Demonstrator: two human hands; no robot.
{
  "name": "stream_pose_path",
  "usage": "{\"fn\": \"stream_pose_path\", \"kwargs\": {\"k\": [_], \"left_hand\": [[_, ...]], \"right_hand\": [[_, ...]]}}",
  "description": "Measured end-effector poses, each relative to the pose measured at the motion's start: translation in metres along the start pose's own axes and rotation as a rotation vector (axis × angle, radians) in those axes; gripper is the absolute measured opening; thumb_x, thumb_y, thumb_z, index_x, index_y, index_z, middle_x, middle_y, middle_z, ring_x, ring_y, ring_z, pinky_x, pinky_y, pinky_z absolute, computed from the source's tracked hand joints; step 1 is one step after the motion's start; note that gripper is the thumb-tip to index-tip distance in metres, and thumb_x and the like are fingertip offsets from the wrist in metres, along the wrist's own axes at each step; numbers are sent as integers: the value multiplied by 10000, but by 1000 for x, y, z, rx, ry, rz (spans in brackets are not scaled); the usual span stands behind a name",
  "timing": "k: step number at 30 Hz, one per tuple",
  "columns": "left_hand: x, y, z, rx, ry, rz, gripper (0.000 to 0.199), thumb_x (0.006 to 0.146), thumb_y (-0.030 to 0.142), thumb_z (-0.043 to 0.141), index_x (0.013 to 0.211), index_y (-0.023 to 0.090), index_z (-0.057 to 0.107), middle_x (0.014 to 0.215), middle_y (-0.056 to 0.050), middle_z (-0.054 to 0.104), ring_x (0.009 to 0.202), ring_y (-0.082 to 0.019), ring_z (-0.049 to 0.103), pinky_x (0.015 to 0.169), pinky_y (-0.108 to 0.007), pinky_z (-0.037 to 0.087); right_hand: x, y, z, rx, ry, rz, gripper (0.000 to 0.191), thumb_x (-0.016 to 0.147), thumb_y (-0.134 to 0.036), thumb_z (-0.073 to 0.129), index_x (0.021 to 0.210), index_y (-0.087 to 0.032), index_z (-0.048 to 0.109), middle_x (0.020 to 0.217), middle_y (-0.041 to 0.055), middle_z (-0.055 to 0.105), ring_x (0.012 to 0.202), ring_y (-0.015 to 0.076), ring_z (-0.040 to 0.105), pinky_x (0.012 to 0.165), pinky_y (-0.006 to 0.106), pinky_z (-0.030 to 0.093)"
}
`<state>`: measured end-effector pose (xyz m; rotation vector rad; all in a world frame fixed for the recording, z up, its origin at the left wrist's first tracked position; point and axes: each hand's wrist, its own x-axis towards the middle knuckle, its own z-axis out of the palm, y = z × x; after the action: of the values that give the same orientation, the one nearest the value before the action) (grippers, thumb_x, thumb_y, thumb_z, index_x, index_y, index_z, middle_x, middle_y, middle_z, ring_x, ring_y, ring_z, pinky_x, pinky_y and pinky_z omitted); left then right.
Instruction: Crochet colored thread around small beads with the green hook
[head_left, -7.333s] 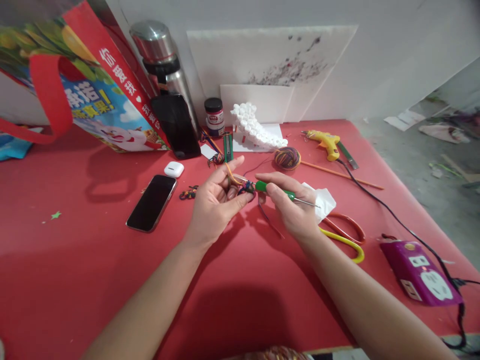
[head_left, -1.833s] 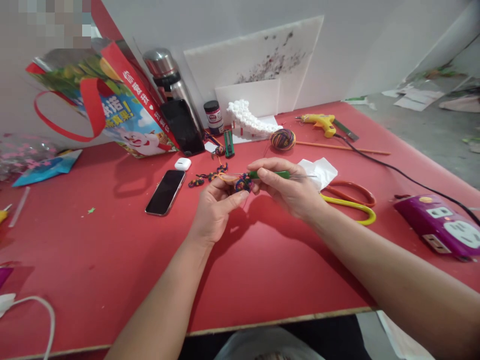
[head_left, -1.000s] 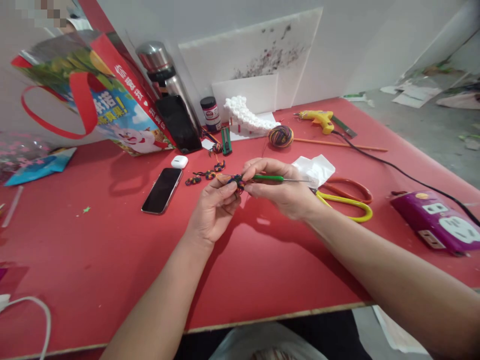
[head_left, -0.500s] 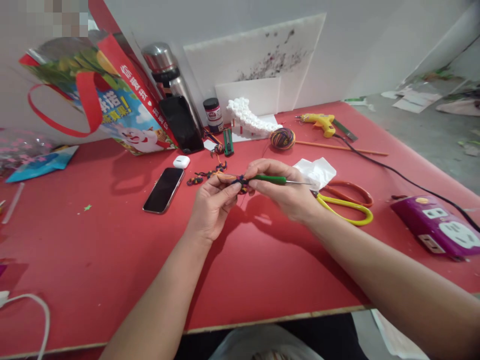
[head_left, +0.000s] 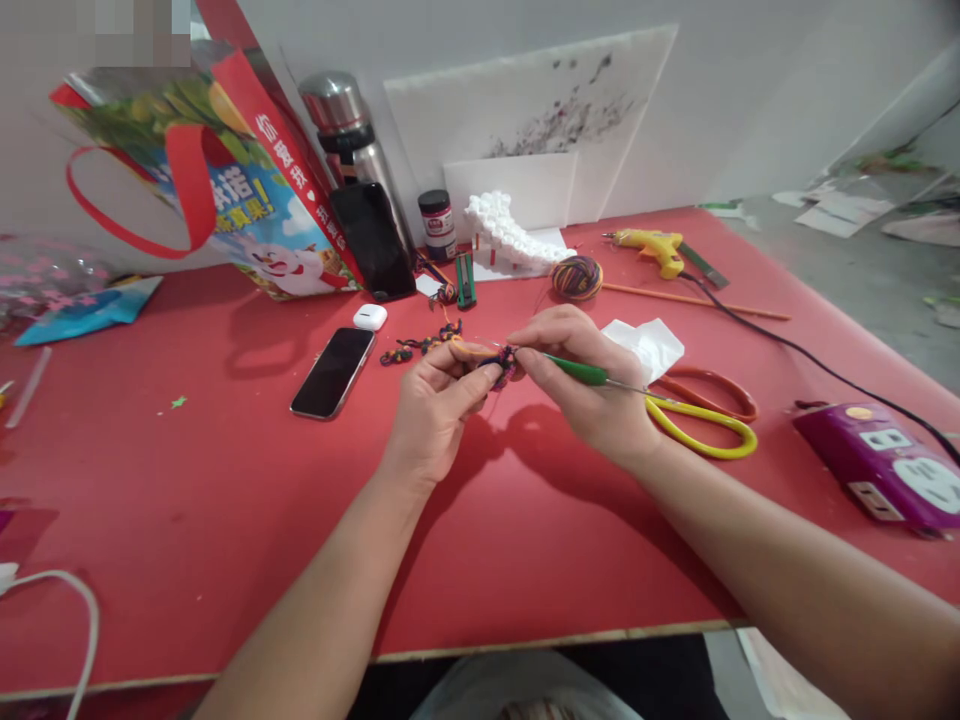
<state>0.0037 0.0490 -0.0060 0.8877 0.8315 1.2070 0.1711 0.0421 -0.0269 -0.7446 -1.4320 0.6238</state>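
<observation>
Between thumb and fingers, my left hand pinches a small dark multicoloured crochet piece. My right hand grips a crochet hook by its green handle; its metal shaft points back toward my wrist and its tip meets the crochet piece. Fingers partly cover the piece and the hook's tip. Beyond my left hand lies a strip of matching crochet on the red table. A ball of variegated yarn sits farther back. Scissors with yellow and orange handles lie by my right wrist.
A phone and white earbud case lie at left. Behind stand a gift bag, a steel thermos and a jar. A yellow glue gun, a thin stick and a purple power socket block lie right.
My right hand and the hook's handle have drawn slightly right and tilted away from my left hand. The whole view has shifted a little.
</observation>
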Motion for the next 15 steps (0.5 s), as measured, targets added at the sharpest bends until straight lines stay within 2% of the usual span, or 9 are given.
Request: {"fn": "stream_pose_path", "kwargs": {"k": [2,4,7,10,13,15], "left_hand": [[0,0,0,-17,4,-9,272,562,216,998,733,194,787,738,-1,743,632,-83,617,564,-187,433],[1,0,-1,-28,4,-7,269,568,209,997,736,193,788,716,8,722,584,-63,558,530,-180,389],[3,-3,-4,-4,-5,18,268,595,204,993,787,195,805,707,12,708,572,-63,535,516,-185,375],[3,-6,-5,22,-34,66,285,616,192,998,825,200,805,742,10,721,642,-88,606,589,-209,465],[2,-6,-5,33,-64,86,291,635,184,999,848,207,801,772,6,736,690,-110,649,659,-242,518],[1,-5,-4,35,-69,70,266,650,200,990,837,207,801,768,0,730,681,-115,639,640,-252,499]], "right_hand": [[-1,0,-3,-103,-44,-81,67,1008,-232,757,1060,-228,799,978,62,773,899,186,756,793,346,646],[-2,0,-4,-130,-91,-66,92,1027,-228,731,1099,-227,788,1000,66,797,909,187,764,822,356,653],[-5,0,-3,-24,-123,60,122,1057,-267,706,1149,-223,772,1072,67,823,904,167,781,845,341,673],[-7,-1,2,133,-130,176,194,1018,-342,778,1173,-227,769,1122,62,840,932,165,800,864,330,694],[-7,-2,4,226,-107,275,227,960,-392,845,1109,-230,790,1077,51,850,931,173,808,843,325,704],[-5,-3,4,256,-75,315,191,940,-374,863,1051,-231,801,999,35,844,874,161,797,814,314,700]]}}
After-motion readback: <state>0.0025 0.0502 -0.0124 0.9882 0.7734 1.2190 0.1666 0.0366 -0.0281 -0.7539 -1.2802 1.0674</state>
